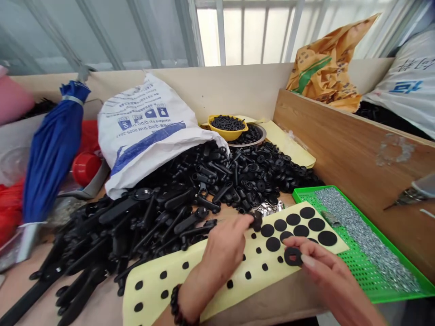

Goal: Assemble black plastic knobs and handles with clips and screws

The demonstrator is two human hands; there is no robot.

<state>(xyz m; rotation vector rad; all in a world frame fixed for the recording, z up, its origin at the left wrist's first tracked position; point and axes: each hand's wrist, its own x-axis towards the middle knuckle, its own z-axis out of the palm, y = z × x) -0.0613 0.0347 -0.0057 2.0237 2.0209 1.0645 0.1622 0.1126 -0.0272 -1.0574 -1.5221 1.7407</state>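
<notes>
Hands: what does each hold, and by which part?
Left hand pinches a small black round part at its edge; right hand holds a black ring-shaped pad by its rim.

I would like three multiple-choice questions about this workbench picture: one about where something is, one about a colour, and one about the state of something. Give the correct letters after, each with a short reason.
1. Where does the green tray lie?
A. under the blue umbrella
B. at the right of the bench, beside the wooden board
C. inside the white sack

2. What colour is the small bowl of black parts behind the heap?
A. yellow
B. red
C. white

3. What is the right hand doing?
A. resting flat and empty
B. gripping a screwdriver
C. pinching a black ring-shaped pad

Answers:
1 B: the tray sits along the wooden board, partly under the yellow sheet.
2 A: its rim is plainly yellow.
3 C: the fingertips pinch a black ring-shaped pad over the sheet, while the left hand holds a small black part.
</notes>
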